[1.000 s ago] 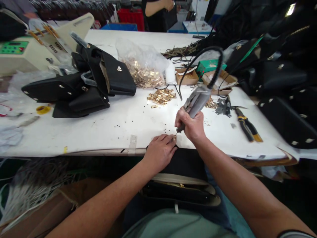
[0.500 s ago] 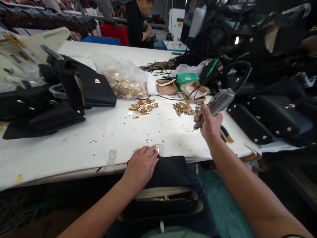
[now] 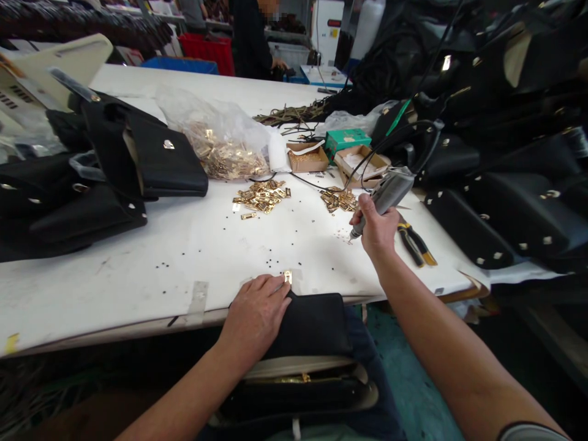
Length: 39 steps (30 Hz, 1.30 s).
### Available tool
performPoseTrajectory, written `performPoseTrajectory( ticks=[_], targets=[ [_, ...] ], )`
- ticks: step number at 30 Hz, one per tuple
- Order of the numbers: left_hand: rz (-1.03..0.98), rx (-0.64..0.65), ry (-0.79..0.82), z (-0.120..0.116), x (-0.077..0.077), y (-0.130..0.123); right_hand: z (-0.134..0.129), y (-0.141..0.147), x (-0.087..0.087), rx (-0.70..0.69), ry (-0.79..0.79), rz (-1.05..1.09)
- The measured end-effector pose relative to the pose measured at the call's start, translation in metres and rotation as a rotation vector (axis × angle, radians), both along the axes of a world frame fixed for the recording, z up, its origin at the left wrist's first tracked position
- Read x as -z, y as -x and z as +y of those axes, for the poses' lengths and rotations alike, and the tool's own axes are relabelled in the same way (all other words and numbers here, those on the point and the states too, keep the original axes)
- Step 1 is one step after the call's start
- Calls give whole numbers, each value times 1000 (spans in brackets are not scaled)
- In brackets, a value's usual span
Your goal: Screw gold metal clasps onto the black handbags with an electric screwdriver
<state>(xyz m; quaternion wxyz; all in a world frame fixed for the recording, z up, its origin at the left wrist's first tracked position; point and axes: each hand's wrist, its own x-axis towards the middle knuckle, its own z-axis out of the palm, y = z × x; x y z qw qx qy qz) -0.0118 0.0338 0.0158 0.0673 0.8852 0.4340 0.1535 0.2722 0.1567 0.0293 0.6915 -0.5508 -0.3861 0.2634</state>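
My right hand [image 3: 377, 229] is wrapped round a grey electric screwdriver [image 3: 390, 191], its thin bit pointing down at a scatter of tiny screws [image 3: 340, 234] on the white table. My left hand [image 3: 257, 309] presses on the flap [image 3: 316, 318] of a black handbag at the table's front edge. Its fingers are together and its thumb is hidden. At its fingertips a small gold clasp plate [image 3: 288, 277] sits at the flap's edge. Below, in my lap, the bag's opening shows a gold zipper [image 3: 294, 379].
Two piles of gold clasp parts [image 3: 263, 197] lie mid-table, behind them a clear plastic bag [image 3: 225, 147] of more. Small boxes [image 3: 307, 160] stand at the back. Pliers [image 3: 416, 244] lie right of my hand. Black handbags [image 3: 169, 159] flank both sides; a person [image 3: 250, 43] stands beyond.
The screwdriver in my right hand has moved slightly left, its bit now down at the tiny screws. The pliers show more fully. My left hand stays on the flap. The view has shifted a little.
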Motion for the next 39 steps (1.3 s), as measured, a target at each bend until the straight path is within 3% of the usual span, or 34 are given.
performPoseTrajectory(
  ticks=[28, 33, 39],
  targets=[
    [-42, -12, 39, 0, 0, 0, -3, 1, 2, 5, 77, -73],
    [-44, -4, 21, 1, -1, -1, -4, 8, -8, -9, 13, 25],
    [-21, 8, 21, 0, -3, -1, -9, 22, -31, -105, -35, 175]
  ],
)
